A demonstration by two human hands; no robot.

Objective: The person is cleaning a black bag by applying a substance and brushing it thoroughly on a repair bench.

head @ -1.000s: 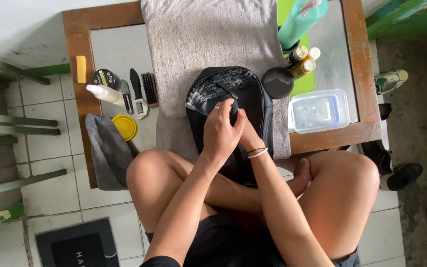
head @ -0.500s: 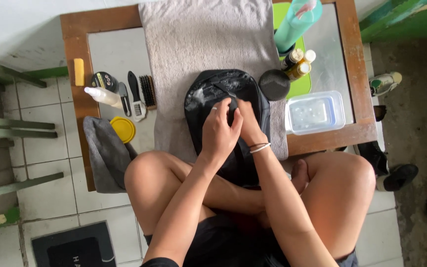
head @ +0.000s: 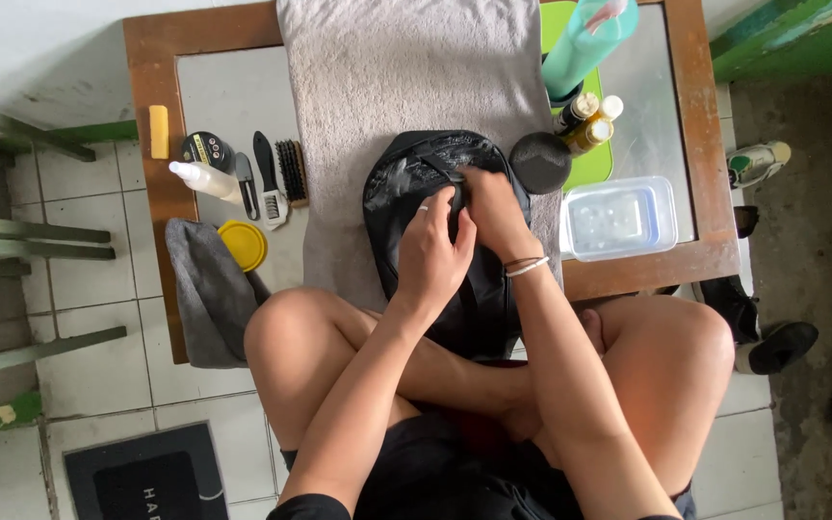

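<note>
Hands [head: 464, 236] side by side, both pressed onto black backpack [head: 416, 178] directly beneath them on grey towel [head: 387, 77].

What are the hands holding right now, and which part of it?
Both the left hand and right hand grip the black bag at its upper middle; the exact part is hidden under the fingers.

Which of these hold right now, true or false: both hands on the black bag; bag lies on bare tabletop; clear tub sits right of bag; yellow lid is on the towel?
1. Both the left hand and right hand are on the black bag: true.
2. The bag lies on bare tabletop: false, it lies on the grey towel.
3. The clear tub sits right of the bag: true.
4. The yellow lid is on the towel: false, it lies left of it.
</note>
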